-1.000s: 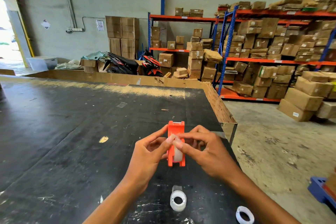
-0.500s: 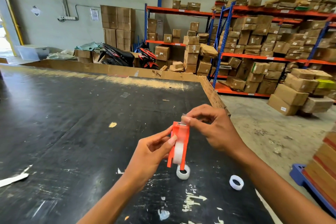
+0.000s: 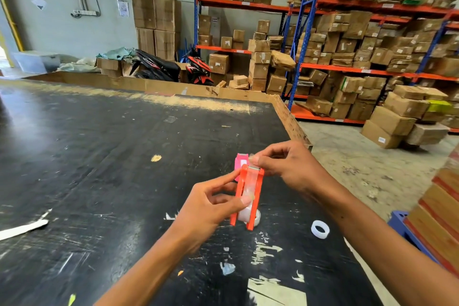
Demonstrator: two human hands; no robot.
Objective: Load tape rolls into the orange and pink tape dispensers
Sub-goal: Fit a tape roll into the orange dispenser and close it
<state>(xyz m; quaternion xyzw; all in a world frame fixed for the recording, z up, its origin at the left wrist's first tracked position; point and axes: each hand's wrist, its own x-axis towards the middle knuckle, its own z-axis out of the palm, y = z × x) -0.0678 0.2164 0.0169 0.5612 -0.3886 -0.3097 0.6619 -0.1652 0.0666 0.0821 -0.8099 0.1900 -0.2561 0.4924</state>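
Note:
My left hand (image 3: pixel 211 204) grips the orange tape dispenser (image 3: pixel 258 191) by its side, held above the black table (image 3: pixel 99 156). A clear tape roll sits inside the dispenser's lower end. My right hand (image 3: pixel 285 164) pinches the tape end at the dispenser's top cutter edge. The pink tape dispenser (image 3: pixel 240 160) lies on the table just behind the orange one, mostly hidden by it. One white tape roll (image 3: pixel 320 229) lies on the table to the right. Another roll (image 3: pixel 257 217) peeks out under the orange dispenser.
The table's right edge (image 3: pixel 293 122) runs close to my right hand, with concrete floor beyond. Shelving with cardboard boxes (image 3: pixel 347 57) fills the back right. A blue pallet with stacked boards (image 3: pixel 437 218) stands at the right. Paper scraps (image 3: pixel 24 228) lie at the left.
The dispenser has been lifted and tilted, and my right hand has moved up from the roll to its top edge. The view shifted, bringing the pink dispenser into sight.

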